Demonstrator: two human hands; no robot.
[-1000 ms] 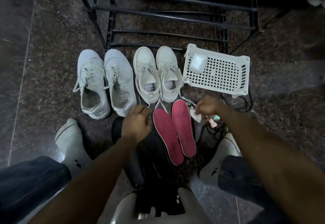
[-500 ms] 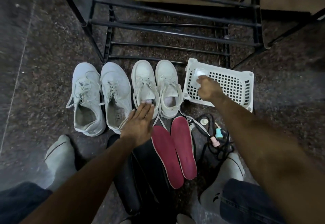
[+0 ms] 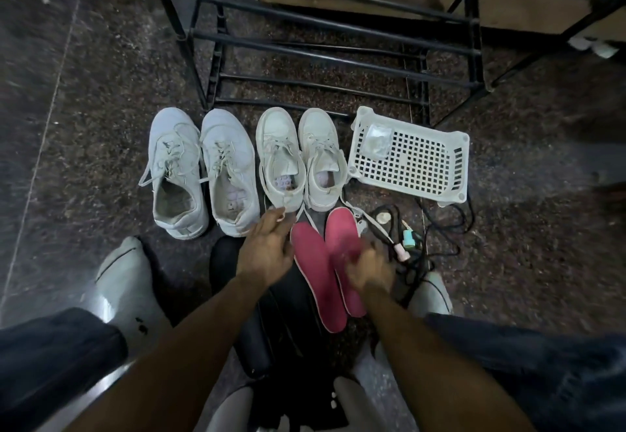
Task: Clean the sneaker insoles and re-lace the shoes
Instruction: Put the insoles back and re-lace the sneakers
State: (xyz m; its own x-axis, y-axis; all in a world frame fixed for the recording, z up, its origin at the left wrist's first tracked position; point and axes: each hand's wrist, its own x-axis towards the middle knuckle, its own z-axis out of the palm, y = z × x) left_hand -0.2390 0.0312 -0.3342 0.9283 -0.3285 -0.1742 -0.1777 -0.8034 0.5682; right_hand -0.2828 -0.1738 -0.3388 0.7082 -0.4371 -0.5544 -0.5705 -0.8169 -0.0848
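4 white sneakers [image 3: 179, 174] in a row on the floor, 2 pink insoles [image 3: 318, 282] below the right pair. Left hand [image 3: 267, 252] open by a heel; right hand [image 3: 369, 269] blurred over the right insole, grip can't tell. Risk, imo: loose laces [image 3: 364, 218] snag, dragging a shoe. 1 basket [image 3: 454, 137] far right

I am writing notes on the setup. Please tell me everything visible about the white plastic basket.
The white plastic basket lies on the dark stone floor, right of the four white sneakers and in front of the black metal rack. It looks like rigid plastic with a grid of square holes and slotted side walls. A small clear packet rests in its far-left corner. No hands touch it.
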